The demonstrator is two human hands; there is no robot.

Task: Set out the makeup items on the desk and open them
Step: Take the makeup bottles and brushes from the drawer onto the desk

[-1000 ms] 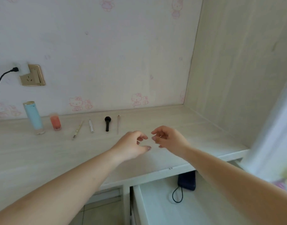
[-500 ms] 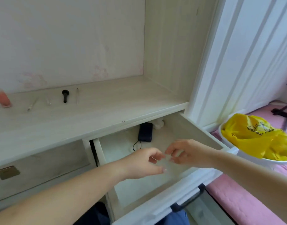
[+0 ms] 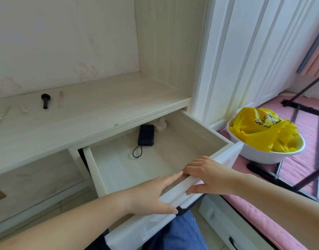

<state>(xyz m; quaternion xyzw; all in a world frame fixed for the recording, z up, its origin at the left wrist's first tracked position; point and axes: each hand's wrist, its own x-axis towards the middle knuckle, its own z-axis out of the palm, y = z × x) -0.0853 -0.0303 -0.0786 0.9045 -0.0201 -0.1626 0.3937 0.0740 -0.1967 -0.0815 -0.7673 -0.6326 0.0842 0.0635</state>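
Left hand (image 3: 155,192) is lying flat on the front edge of the open drawer (image 3: 184,188), fingers straight & together, reaching over the rim into the drawer, thumb down on the outer face. Right hand (image 3: 207,175) is resting on the same front edge just beside it, fingers extended over the top of the rim, thumb out on the outer face; neither hand is holding any item. Fingertips of the two hands are nearly meeting.

Drawer is pulled well out from under the counter (image 3: 93,120). Inside, at the back: a dark blue power bank (image 3: 146,135) w/ a black loop strap (image 3: 137,152) trailing toward the front, & a crumpled white thing (image 3: 161,125) in the back corner, partly hidden under the counter.

Makeup items are sitting on the counter, far left, well apart from the hands: a black brush (image 3: 45,101), a thin pale stick (image 3: 61,98) just right of it, & two more slim pale items (image 3: 22,107) (image 3: 4,115) to the left, too blurred to name.

White basin (image 3: 259,154) on the pink bed (image 3: 290,170) at right is holding a yellow plastic bag (image 3: 263,132).
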